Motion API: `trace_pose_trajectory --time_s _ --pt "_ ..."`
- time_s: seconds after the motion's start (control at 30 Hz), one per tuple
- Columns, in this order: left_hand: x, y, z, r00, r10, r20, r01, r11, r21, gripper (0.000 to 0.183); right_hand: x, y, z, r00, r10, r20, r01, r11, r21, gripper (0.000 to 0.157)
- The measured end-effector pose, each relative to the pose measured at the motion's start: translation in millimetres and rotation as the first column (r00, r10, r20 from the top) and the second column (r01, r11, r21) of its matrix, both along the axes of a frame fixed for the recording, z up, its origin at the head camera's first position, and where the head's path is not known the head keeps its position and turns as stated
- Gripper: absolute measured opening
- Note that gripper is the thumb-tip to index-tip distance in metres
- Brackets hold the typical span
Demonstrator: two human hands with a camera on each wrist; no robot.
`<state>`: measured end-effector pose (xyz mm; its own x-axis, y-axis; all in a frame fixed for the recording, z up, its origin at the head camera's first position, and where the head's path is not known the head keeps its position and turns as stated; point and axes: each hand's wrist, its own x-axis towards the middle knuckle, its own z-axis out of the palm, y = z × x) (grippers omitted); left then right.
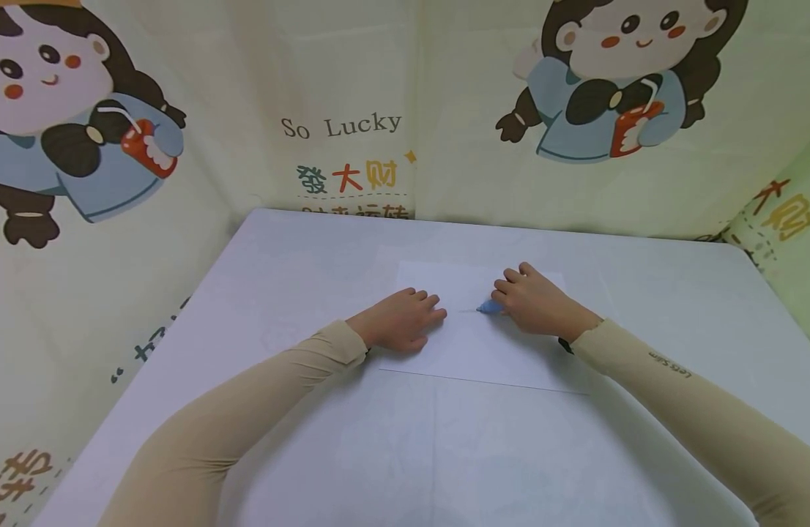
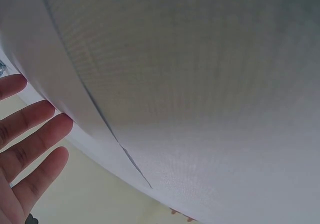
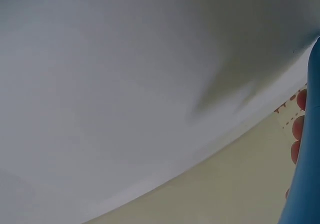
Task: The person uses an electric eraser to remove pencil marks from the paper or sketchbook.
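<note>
On the tabletop (image 1: 260,293), a white sheet (image 1: 484,351) lies flat between both hands, long edges running left to right across the person's front. Right hand (image 1: 537,301) rests on the sheet's upper middle, fingers curled round a blue pen (image 1: 489,308); only the pen's tip end shows past the fingers in the head view. Pen's long axis lies roughly left-right and low to the paper, tip pointing left, toward the left hand. A short faint line on the sheet runs leftward from the tip. Right wrist view shows the blue barrel (image 3: 305,174) at the frame's right edge with fingertips (image 3: 301,99) beside it, confirming the grip; whether the tip touches the paper cannot be told. Left hand (image 1: 405,319) lies palm down on the sheet's left edge, fingers straight and loosely spread, holding nothing, pressing or resting on paper. Left wrist view shows those fingers (image 2: 30,144) extended and slightly apart beside the sheet's edge (image 2: 107,129). Pen tip sits between the two hands, nearer the right, in whose grip the pen is; bare paper separates tip and left fingertips. Printed cloth (image 1: 352,146) hangs behind the tabletop.
</note>
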<state>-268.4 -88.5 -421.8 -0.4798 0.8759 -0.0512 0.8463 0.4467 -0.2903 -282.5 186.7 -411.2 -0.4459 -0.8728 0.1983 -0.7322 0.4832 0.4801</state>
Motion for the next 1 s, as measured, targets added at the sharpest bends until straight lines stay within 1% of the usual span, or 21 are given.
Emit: trace_pose_trajectory --time_s 0.17,0.4,0.6,0.9,1.0 --pt "-0.5 1.5 -0.4 1.0 -0.003 0.001 0.003 1.0 0.007 0.036 -0.3 2.0 -2.9 1.0 0.0 -0.003 0.0 1.0 -0.018 0.024" --pt "-2.2 3.2 -2.6 1.0 -0.012 -0.011 0.012 1.0 0.008 0.036 -2.1 4.7 -8.5 1.0 0.0 0.002 0.0 0.999 -0.053 0.02" --pt "-2.3 3.6 -3.8 1.0 -0.017 -0.017 0.018 1.0 0.021 0.035 -2.1 5.7 -11.3 1.0 -0.009 0.014 0.01 0.997 -0.083 0.023" --pt "-2.5 4.2 -6.1 1.0 -0.014 -0.026 0.015 1.0 0.017 0.035 0.0 7.1 -12.9 0.993 -0.066 0.097 0.075 0.993 -0.091 0.022" --pt "-3.1 4.1 -7.5 0.999 -0.017 -0.035 0.017 1.0 0.017 0.034 0.1 8.0 -14.1 0.992 -0.069 0.11 0.081 0.991 -0.108 0.021"
